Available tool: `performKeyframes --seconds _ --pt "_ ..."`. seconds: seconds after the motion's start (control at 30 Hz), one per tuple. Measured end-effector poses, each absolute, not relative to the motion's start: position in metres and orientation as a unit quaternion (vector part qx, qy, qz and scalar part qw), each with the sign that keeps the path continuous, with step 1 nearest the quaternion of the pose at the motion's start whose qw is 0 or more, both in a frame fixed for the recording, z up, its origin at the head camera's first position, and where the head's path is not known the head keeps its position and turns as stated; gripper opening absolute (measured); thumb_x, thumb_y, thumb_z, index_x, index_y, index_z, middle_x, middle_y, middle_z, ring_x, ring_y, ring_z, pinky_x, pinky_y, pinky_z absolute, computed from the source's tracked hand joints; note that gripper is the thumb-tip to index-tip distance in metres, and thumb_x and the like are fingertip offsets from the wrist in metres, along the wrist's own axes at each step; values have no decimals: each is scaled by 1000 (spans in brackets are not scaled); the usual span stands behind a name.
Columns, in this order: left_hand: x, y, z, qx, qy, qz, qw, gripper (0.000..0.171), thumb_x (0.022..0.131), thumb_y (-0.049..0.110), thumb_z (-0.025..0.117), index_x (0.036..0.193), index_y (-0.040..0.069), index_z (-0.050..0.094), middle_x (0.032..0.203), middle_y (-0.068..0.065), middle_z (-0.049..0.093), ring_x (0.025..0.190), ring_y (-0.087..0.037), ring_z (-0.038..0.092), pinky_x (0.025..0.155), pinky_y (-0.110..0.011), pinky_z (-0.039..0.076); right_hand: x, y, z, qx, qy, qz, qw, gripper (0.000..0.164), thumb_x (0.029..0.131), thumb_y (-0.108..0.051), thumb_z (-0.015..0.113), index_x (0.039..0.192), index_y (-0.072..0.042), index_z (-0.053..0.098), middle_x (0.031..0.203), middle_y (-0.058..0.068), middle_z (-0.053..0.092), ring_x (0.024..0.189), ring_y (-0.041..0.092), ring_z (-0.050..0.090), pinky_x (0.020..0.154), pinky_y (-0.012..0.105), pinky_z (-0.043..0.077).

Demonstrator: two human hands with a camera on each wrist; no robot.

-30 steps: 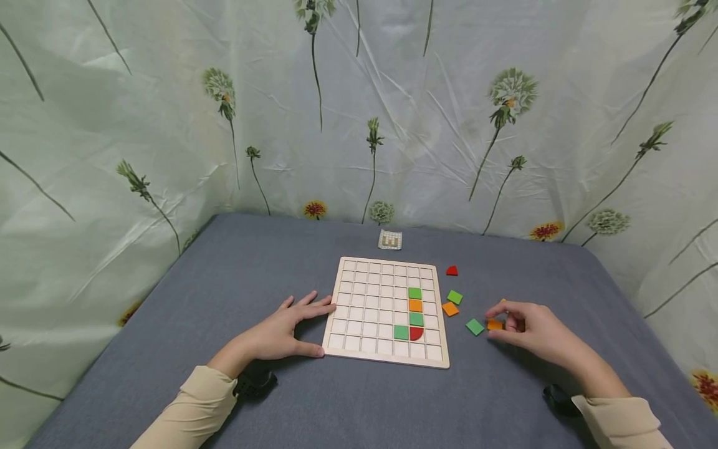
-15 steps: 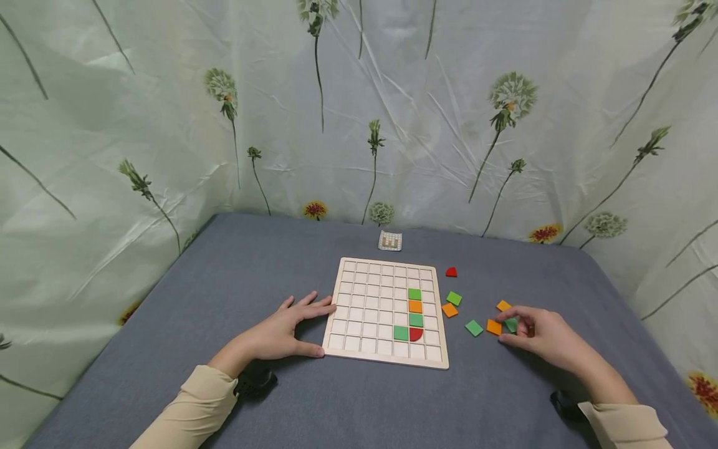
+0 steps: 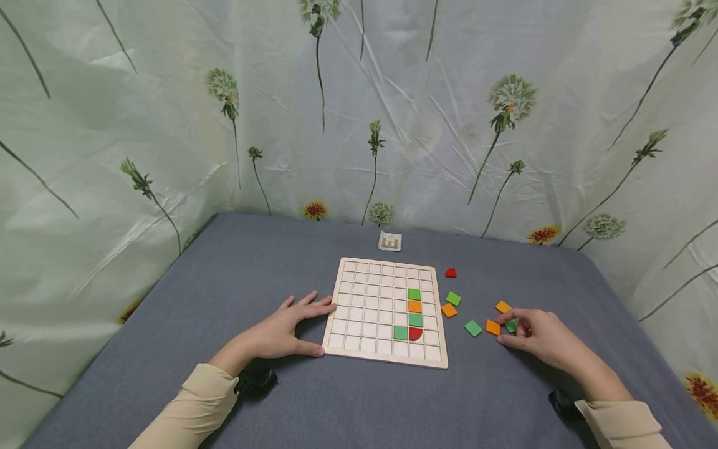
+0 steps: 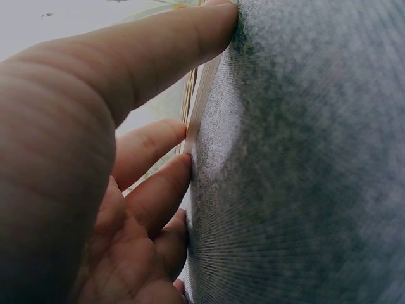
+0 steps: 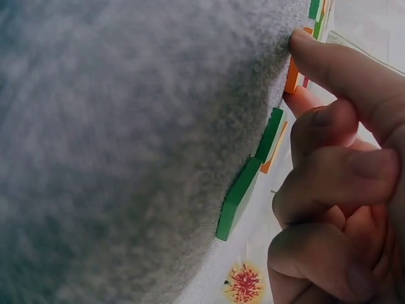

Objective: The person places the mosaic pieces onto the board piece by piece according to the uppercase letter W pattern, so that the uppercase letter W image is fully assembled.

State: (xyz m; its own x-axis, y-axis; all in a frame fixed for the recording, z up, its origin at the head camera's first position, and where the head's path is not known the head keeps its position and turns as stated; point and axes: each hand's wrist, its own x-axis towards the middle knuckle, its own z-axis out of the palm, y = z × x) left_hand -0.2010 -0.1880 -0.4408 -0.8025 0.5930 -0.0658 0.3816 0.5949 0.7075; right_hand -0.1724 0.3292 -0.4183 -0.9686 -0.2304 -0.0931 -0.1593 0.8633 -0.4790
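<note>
My left hand [image 3: 277,330] lies with fingers spread at the left edge of a pale wooden grid board [image 3: 359,293]; thumb and fingertips touch its rim. My right hand [image 3: 544,340] is low over the table, thumb and index finger on either side of an orange square tile [image 3: 492,328]; I cannot tell whether they pinch it. In the right wrist view the orange tile [image 5: 292,77] shows between those fingertips, the other fingers curled. A green tile [image 3: 511,325] lies partly hidden behind the right fingers. On the board sit green and orange squares and a red quarter-circle [image 3: 415,334].
Right of the board lie a red quarter-circle [image 3: 451,273], a light green tile [image 3: 454,299], an orange tile [image 3: 449,310] and a green tile [image 3: 473,328]. Another orange tile [image 3: 503,307] lies beyond the right hand. A small patterned card [image 3: 389,241] lies behind the board.
My right hand has shifted a little right from over the orange tile, uncovering it and a green tile behind the fingers. The left hand and the board stay put.
</note>
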Motion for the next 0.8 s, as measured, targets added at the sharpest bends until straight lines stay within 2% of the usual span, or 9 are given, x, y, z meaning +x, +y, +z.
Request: performKeyframes --seconds 0.53,0.8 --pt "-204 -187 -440 279 880 355 147 84 87 39 90 160 21 53 175 -4 38 168 -42 15 129 -76 -2 -173 329 -416 -57 959 -266 80 34 89 -27 88 114 -6 78 67 -3 53 56 9 44 55 25 37" --pt "-201 -189 -442 276 882 354 145 84 87 39 90 160 22 54 174 -4 39 168 -42 16 129 -76 -3 -172 328 -417 -41 950 -293 103 39 90 -28 87 119 -4 76 62 -4 50 53 8 42 53 25 36"
